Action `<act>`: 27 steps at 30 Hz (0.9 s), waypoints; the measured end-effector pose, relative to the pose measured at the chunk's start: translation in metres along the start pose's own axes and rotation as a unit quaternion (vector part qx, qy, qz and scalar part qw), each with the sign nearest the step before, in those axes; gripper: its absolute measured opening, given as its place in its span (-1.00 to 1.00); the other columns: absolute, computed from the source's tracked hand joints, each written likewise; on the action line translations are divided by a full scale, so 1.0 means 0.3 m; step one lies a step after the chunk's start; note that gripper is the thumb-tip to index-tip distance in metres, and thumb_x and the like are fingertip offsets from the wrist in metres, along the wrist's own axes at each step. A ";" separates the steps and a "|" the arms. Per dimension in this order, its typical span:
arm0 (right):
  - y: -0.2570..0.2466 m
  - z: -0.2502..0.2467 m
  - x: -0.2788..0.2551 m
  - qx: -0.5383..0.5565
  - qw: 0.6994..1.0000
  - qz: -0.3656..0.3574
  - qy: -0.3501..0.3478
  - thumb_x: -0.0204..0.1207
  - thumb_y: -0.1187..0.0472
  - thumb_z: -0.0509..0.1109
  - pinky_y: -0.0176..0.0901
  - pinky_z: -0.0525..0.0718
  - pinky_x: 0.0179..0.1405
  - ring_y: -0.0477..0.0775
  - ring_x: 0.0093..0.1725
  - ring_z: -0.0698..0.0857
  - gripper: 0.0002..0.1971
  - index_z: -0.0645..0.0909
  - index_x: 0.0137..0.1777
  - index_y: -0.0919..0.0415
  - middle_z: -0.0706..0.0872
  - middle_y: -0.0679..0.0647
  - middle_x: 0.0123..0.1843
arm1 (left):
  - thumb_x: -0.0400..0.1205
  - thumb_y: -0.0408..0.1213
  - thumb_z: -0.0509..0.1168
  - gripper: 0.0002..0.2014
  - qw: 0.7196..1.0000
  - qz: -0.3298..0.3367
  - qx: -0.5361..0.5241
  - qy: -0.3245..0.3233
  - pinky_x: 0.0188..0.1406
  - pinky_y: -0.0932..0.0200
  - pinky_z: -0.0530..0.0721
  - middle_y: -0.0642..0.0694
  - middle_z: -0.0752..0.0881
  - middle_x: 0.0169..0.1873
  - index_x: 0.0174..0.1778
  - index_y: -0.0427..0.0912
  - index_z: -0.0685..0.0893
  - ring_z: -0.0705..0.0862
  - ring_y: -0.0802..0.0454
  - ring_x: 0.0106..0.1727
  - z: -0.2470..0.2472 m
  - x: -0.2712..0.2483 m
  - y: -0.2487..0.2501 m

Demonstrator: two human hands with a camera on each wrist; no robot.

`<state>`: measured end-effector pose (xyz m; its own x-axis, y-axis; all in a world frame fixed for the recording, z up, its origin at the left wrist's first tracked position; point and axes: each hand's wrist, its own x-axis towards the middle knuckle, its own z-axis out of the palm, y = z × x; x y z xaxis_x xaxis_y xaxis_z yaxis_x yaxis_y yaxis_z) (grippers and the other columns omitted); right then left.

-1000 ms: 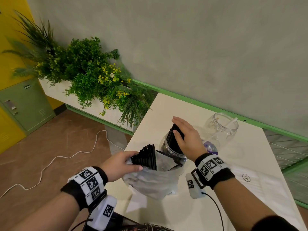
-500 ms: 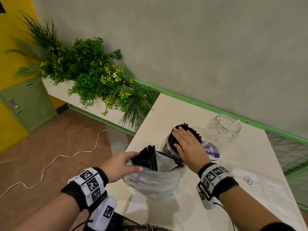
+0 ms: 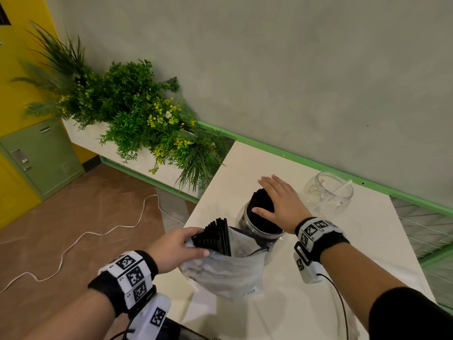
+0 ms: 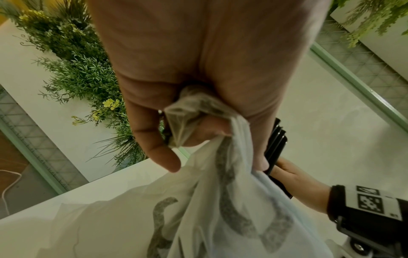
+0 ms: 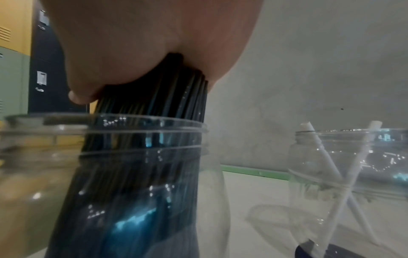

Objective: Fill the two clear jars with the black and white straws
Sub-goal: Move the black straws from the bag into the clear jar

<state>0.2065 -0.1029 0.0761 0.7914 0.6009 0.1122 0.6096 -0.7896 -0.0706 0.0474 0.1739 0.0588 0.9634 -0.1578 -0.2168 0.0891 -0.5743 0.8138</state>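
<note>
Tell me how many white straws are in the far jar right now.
2. Both white straws lean crossed inside the far jar: one with its top toward the black-straw jar, the other toward the outer side. None seems hidden.

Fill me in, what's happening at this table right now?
A person is loading straws into two clear jars. The right hand lies flat on the black straws standing in the near jar. The left hand grips a plastic bag with more black straws in it. The far jar holds only two white straws.
</note>
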 end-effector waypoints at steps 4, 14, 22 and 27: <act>-0.023 0.015 0.019 0.043 0.998 0.035 0.044 0.44 -0.39 0.23 0.07 0.51 0.29 0.11 0.23 0.48 -0.32 0.50 0.35 0.12 0.52 0.05 0.25 | 0.51 -0.05 0.46 -0.61 1.000 -0.006 0.004 0.000 0.22 0.32 0.52 0.25 0.69 0.12 0.25 0.14 0.59 0.62 0.29 0.18 -0.004 -0.003 0.013; -0.046 0.006 0.032 0.027 0.987 0.120 0.099 0.42 -0.40 0.22 0.08 0.53 0.21 0.14 0.26 0.47 -0.35 0.50 0.30 0.08 0.50 0.03 0.29 | 0.28 0.29 0.37 -0.42 1.000 -0.007 -0.005 -0.001 0.26 0.15 0.57 0.27 0.74 0.07 0.21 0.19 0.64 0.66 0.29 0.15 0.004 -0.005 -0.004; -0.059 -0.011 0.032 0.078 0.983 0.143 0.088 0.47 -0.35 0.24 -0.04 0.57 0.01 0.06 0.13 0.50 -0.48 0.53 0.14 0.09 0.55 -0.03 0.08 | 0.26 0.33 0.36 -0.33 1.000 -0.016 0.003 0.000 0.29 0.14 0.56 0.25 0.72 0.13 0.29 0.16 0.61 0.64 0.28 0.19 0.006 -0.014 -0.010; -0.071 -0.021 0.036 0.033 0.989 0.085 0.116 0.47 -0.39 0.14 0.11 0.49 0.27 0.12 0.36 0.37 -0.35 0.41 0.42 0.00 0.43 0.02 0.37 | 0.49 -0.04 0.47 -0.66 1.000 -0.016 0.013 0.007 0.22 0.24 0.55 0.27 0.72 0.07 0.15 0.28 0.56 0.64 0.30 0.14 0.006 -0.020 0.005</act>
<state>0.2018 -0.0803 0.0851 0.8555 0.4101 0.3162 0.4767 -0.8622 -0.1714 0.0413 0.1724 0.0604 0.9634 -0.1280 -0.2355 0.1141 -0.5991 0.7925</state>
